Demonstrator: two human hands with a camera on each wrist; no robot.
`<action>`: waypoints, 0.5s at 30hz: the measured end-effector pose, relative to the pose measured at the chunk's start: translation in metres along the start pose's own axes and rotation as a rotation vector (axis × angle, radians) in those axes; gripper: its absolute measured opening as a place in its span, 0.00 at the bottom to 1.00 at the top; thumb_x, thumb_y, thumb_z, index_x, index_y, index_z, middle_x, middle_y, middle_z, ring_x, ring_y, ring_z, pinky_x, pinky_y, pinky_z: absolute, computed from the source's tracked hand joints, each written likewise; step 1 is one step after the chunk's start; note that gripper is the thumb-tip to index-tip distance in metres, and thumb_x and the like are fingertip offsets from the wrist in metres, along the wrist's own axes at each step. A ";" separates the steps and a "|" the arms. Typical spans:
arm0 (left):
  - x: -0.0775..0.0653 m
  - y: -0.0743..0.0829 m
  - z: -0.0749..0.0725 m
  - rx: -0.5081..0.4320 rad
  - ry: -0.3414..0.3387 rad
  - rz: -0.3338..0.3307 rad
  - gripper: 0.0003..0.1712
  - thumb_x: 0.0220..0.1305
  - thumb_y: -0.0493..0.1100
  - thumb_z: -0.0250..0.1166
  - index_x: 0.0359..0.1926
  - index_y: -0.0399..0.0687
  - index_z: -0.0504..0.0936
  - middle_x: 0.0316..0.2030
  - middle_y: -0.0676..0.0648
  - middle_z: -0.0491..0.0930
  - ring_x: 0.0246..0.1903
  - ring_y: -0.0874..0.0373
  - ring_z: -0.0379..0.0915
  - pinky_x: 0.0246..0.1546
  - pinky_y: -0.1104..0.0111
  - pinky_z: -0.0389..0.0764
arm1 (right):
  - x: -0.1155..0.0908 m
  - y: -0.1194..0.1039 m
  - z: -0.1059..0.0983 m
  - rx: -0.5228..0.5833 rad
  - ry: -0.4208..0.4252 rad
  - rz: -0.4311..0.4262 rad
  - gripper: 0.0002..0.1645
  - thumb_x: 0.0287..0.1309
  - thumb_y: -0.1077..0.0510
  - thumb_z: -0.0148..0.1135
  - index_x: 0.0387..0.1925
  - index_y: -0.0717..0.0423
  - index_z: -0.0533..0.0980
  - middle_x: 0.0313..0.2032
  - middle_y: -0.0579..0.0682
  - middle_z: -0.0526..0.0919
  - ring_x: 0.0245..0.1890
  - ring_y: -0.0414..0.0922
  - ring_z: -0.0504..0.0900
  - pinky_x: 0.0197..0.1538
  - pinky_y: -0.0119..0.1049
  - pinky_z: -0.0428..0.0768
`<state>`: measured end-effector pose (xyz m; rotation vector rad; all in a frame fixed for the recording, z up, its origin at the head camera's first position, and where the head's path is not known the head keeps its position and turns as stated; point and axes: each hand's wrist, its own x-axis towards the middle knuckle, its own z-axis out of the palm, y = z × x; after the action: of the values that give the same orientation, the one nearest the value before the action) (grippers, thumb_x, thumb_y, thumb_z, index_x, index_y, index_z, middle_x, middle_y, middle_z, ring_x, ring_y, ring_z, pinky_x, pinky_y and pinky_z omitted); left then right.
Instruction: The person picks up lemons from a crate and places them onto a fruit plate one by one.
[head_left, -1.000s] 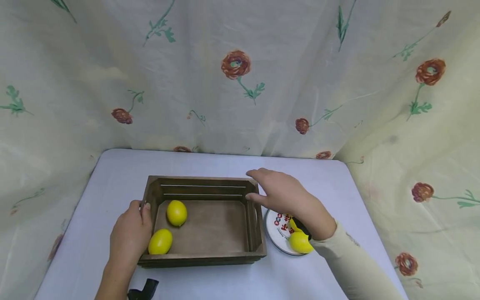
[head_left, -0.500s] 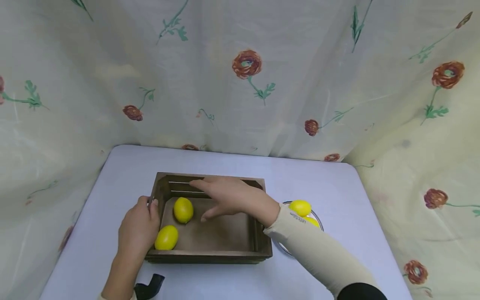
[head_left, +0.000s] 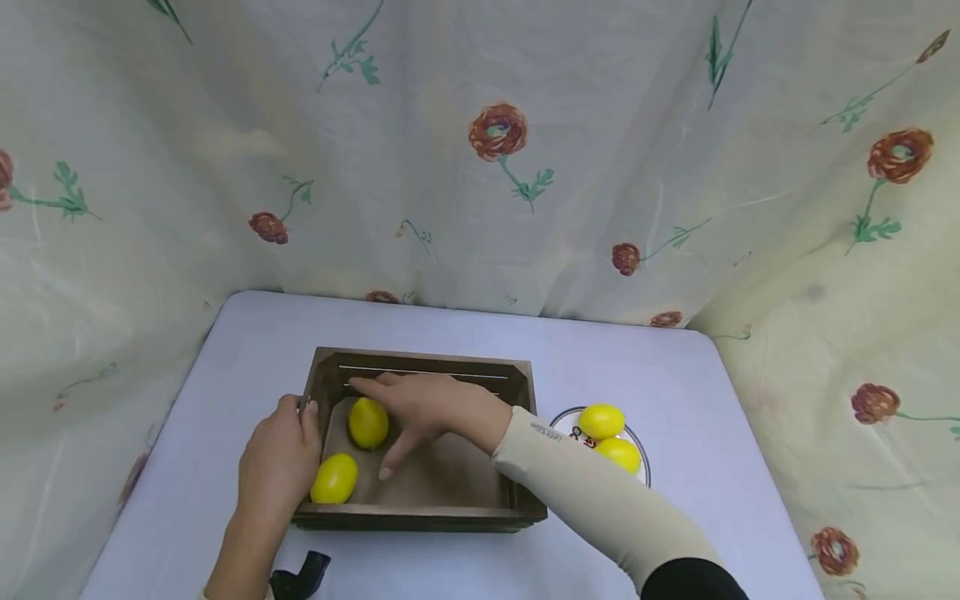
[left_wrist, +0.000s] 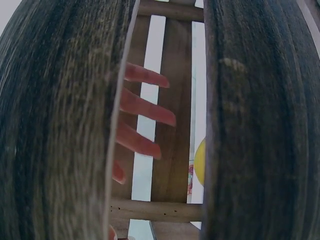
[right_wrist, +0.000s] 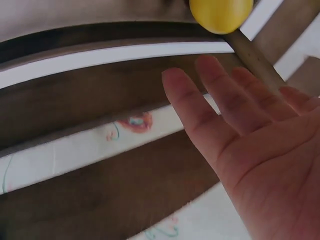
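Observation:
A brown wooden crate (head_left: 442, 507) with slatted sides stands on the table, two yellow lemons (head_left: 368, 423) on its floor near the left end. My left hand (head_left: 279, 458) grips the crate's left end, thumb at the rim. In the left wrist view, several fingertips (left_wrist: 162, 116) show through the gap between two boards. My right hand (head_left: 431, 408) reaches into the crate, palm down, fingers spread and holding nothing. Its fingertips are close to the rear lemon, which they partly overlap in the head view. The right wrist view shows the palm, with a lemon (right_wrist: 221, 14) beyond the fingers.
A white plate (head_left: 558, 422) with a dark rim and red print stands right of the crate, bearing two more lemons (head_left: 619, 455); the right sleeve (head_left: 600, 492) partly hides it. A flowered curtain (head_left: 375, 167) hangs behind the white-covered table (head_left: 247, 342).
My right hand has moved left from above the crate's right end and the plate to near the rear lemon. The left hand keeps its grip. The head view has shifted slightly.

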<state>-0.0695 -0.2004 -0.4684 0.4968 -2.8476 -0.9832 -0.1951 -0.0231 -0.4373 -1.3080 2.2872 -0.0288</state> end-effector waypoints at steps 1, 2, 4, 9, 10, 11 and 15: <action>0.000 0.000 0.000 0.002 0.001 0.001 0.26 0.84 0.45 0.48 0.59 0.21 0.74 0.44 0.23 0.83 0.38 0.30 0.83 0.32 0.41 0.84 | 0.003 0.000 0.003 -0.004 -0.002 -0.009 0.77 0.43 0.24 0.78 0.84 0.44 0.48 0.77 0.50 0.64 0.66 0.47 0.76 0.61 0.42 0.79; 0.000 -0.001 0.000 0.002 0.003 0.001 0.26 0.84 0.45 0.48 0.59 0.21 0.74 0.44 0.23 0.83 0.39 0.30 0.83 0.33 0.41 0.84 | 0.006 -0.001 0.005 -0.007 -0.002 -0.016 0.77 0.42 0.24 0.79 0.84 0.44 0.48 0.77 0.50 0.63 0.66 0.47 0.76 0.62 0.42 0.78; 0.000 -0.001 0.001 0.001 0.005 0.002 0.26 0.83 0.45 0.48 0.59 0.21 0.74 0.44 0.23 0.83 0.39 0.30 0.83 0.33 0.40 0.84 | 0.012 -0.002 0.010 -0.027 0.004 -0.025 0.77 0.41 0.25 0.80 0.84 0.44 0.50 0.77 0.50 0.63 0.65 0.47 0.76 0.62 0.41 0.79; 0.000 -0.002 0.001 -0.004 0.008 0.001 0.25 0.83 0.45 0.49 0.59 0.21 0.74 0.43 0.24 0.83 0.38 0.32 0.83 0.34 0.42 0.84 | 0.026 -0.006 0.022 -0.097 -0.013 -0.020 0.74 0.41 0.27 0.82 0.83 0.44 0.53 0.76 0.49 0.63 0.62 0.45 0.78 0.59 0.39 0.80; 0.000 -0.001 0.001 -0.004 0.008 0.001 0.25 0.83 0.45 0.49 0.59 0.21 0.74 0.43 0.25 0.83 0.38 0.32 0.83 0.33 0.42 0.84 | 0.028 -0.007 0.025 -0.104 -0.018 -0.016 0.74 0.41 0.27 0.82 0.83 0.43 0.53 0.76 0.49 0.63 0.61 0.45 0.78 0.58 0.39 0.80; 0.000 -0.001 0.001 -0.004 0.008 0.003 0.25 0.83 0.45 0.49 0.58 0.21 0.74 0.43 0.25 0.83 0.37 0.33 0.83 0.33 0.42 0.84 | 0.031 -0.007 0.028 -0.111 -0.024 -0.010 0.75 0.41 0.28 0.82 0.83 0.42 0.52 0.77 0.49 0.62 0.62 0.45 0.78 0.58 0.39 0.80; 0.000 -0.002 0.001 0.000 0.011 0.007 0.25 0.83 0.45 0.49 0.58 0.21 0.74 0.42 0.25 0.83 0.37 0.32 0.83 0.34 0.42 0.84 | 0.037 -0.008 0.038 -0.127 -0.024 0.006 0.77 0.39 0.27 0.83 0.84 0.41 0.50 0.79 0.50 0.57 0.60 0.46 0.79 0.58 0.39 0.81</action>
<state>-0.0693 -0.2011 -0.4701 0.4905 -2.8376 -0.9769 -0.1874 -0.0494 -0.4833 -1.3563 2.3047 0.1356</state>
